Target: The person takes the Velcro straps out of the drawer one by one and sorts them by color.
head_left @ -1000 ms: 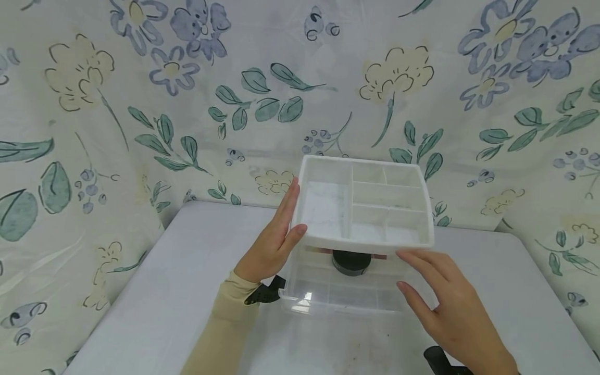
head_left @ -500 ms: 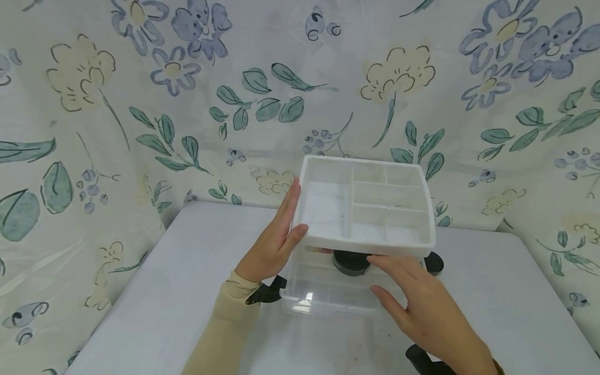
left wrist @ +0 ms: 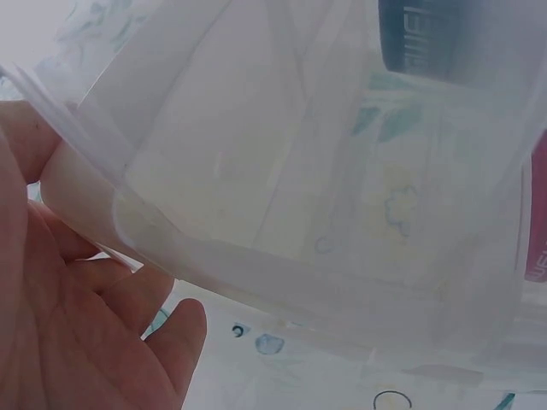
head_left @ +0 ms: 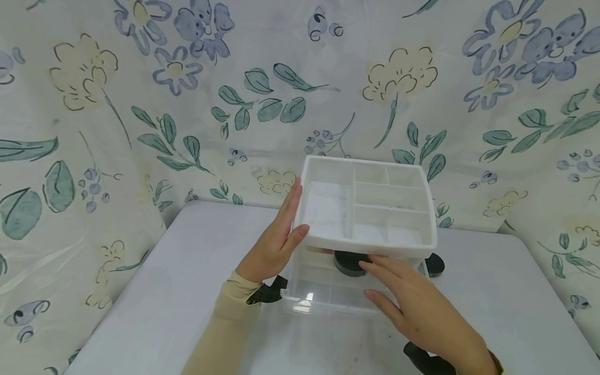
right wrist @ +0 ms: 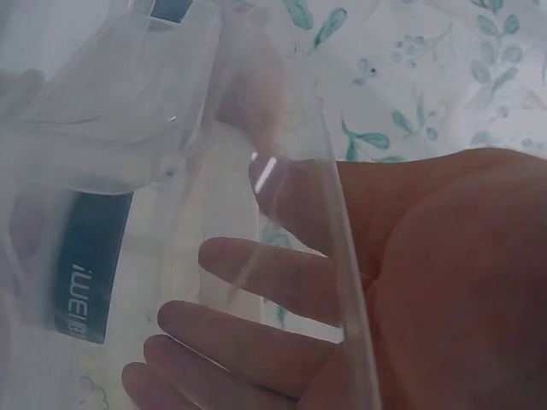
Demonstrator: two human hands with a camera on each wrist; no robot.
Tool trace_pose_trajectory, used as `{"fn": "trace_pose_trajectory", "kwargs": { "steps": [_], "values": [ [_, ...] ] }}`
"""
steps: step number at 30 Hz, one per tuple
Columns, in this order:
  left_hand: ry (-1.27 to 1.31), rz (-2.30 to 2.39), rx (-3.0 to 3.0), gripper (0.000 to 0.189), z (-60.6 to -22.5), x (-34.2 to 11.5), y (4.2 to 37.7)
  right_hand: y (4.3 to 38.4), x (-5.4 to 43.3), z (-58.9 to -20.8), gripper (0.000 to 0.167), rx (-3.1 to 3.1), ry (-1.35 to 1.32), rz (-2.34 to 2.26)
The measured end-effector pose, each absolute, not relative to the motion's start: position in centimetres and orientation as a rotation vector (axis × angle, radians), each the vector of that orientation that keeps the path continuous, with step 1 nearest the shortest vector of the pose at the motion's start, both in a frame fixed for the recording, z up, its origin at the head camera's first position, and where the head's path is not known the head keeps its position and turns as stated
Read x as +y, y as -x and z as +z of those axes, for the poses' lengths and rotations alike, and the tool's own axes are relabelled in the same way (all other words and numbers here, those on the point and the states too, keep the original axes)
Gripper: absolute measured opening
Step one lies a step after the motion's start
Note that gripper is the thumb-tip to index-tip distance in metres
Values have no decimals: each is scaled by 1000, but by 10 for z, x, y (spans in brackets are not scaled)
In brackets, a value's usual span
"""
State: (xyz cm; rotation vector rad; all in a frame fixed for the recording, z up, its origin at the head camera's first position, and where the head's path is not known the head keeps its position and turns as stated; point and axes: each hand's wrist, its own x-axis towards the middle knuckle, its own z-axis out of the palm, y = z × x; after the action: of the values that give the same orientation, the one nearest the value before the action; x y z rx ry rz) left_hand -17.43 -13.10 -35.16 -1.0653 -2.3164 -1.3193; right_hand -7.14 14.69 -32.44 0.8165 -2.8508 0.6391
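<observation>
Black round container (head_left: 349, 266): one, in the clear drawer (head_left: 344, 299), just below the front edge of the white tray (head_left: 367, 248); neither hand grips it, so any handling of it looks unfinished
Clear drawer: one surely made out, jutting forward beneath the white tray; opening it seems done, sliding it back in seems left, with the container either lifted out or kept inside
White tray: one, uppermost, with six compartments: one large at the left, five smaller at the right
Right hand (head_left: 422, 304): fingers stretched out, thumb apart from them, clamped on nothing; the fingertips reach the container's edge as the head view shows it, but contact cannot be told
Left hand (head_left: 269, 247): fingers straight along the tray's left side, thumb at its front corner; it touches rather than grasps, a steadying touch by my judgement; the two hands are apart
Dark blue lettered patch (right wrist: 92, 265): seen through plastic in the right wrist view; whether it is the container's own side cannot be told
Magenta lettered piece (left wrist: 537, 213): one, cut off by the left wrist view's edge
Second black round thing (head_left: 435, 264): one, just right of the drawer, making two black round things; untouched
Table (head_left: 211, 245): one, white, under everything
Floral cloth (head_left: 262, 135): hanging behind the table
</observation>
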Motion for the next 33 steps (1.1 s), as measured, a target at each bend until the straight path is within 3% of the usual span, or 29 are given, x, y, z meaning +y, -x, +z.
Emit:
{"fn": "trace_pose_trajectory", "kwargs": {
  "steps": [19, 33],
  "values": [
    [1078, -1308, -2305, 73, -352, -132, 175, 85, 152, -318, 58, -3044, -997, 775],
    [1083, -1298, -2314, 75, -352, -132, 175, 85, 152, -318, 49, -3009, -1008, 626]
  ]
}}
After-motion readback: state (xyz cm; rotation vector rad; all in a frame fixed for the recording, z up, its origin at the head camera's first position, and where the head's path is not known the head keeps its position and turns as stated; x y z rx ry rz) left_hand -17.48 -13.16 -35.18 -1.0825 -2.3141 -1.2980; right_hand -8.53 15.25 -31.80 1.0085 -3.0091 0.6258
